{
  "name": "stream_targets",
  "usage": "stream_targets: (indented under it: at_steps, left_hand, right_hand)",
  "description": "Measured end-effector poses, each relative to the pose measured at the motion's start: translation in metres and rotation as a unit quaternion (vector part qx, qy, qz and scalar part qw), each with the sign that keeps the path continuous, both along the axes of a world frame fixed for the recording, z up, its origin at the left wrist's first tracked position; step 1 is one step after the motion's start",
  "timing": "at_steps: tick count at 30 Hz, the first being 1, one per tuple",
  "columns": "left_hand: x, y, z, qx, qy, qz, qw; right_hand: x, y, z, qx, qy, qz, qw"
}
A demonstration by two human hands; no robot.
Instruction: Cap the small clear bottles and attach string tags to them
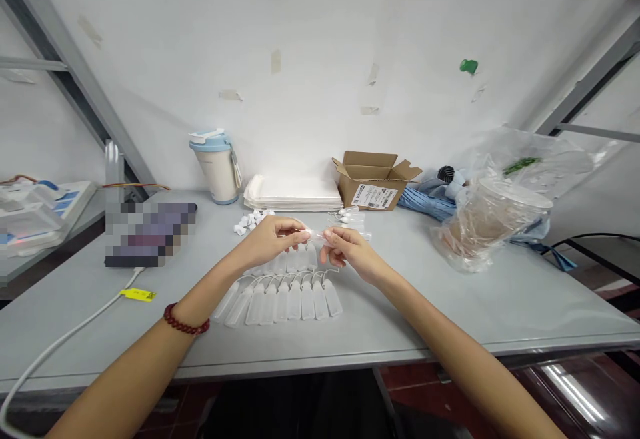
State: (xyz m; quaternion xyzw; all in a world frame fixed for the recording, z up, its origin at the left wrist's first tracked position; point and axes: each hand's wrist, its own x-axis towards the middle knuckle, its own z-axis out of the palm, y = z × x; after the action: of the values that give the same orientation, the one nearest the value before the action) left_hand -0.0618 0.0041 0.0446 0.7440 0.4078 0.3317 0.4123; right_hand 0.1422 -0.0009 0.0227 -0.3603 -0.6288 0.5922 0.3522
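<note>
Between my two hands, above the table, is a small translucent plastic piece (314, 233), partly hidden by the fingers. My left hand (270, 239) pinches its left end with thumb and fingertips. At the other end my right hand (353, 251) pinches it too. Just below lies a row of flat, frosted plastic bottles (281, 302) with thin white cords at their necks. Behind that row, a second group of similar bottles (275, 263) is partly covered by the hands. A heap of small white pieces (249, 223) sits beyond my left hand, and clear containers (353, 217) lie beyond my right.
At the back stand a cream tumbler (215, 169), a stack of white envelopes (295, 193) and an open cardboard box (373, 182). A blurred-out dark device (153, 233) with a white cable (75, 329) lies left. A plastic-wrapped spool (500, 215) is at right.
</note>
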Motion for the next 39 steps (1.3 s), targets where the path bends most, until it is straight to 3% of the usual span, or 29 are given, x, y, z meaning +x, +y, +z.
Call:
stream_targets:
  at_steps: [3,6,10,13,20,29,33,39]
  left_hand:
    - [-0.001,-0.001,0.001,-0.015,0.002,-0.025,1.0]
    - [-0.001,-0.002,0.002,-0.027,-0.011,-0.021,0.999]
    - [-0.001,-0.001,0.003,-0.039,-0.017,-0.002,0.999]
    - [-0.001,-0.001,0.003,-0.021,-0.014,-0.016,1.0]
    - [0.004,-0.005,0.001,0.017,-0.04,0.01,0.999]
    - [0.005,-0.001,-0.003,-0.04,0.006,-0.005,0.999]
    - [0.007,-0.005,-0.001,0.005,0.003,-0.005,1.0]
    - [0.01,-0.01,-0.004,0.105,0.021,0.026,0.994]
  right_hand:
    - [-0.001,-0.001,-0.001,0.015,-0.024,0.007,1.0]
    - [-0.002,-0.002,-0.004,0.125,-0.081,-0.052,0.987]
    - [-0.001,-0.002,-0.01,0.332,-0.152,-0.146,0.919]
    - [-0.001,-0.002,-0.011,0.385,-0.158,-0.144,0.898]
    - [0.001,-0.003,-0.003,0.277,-0.142,-0.137,0.94]
    - [0.0,-0.003,-0.007,0.373,-0.147,-0.157,0.903]
    - [-0.001,-0.003,-0.008,0.353,-0.151,-0.152,0.911]
    - [0.0,0.0,-0.01,0.238,-0.119,-0.146,0.953]
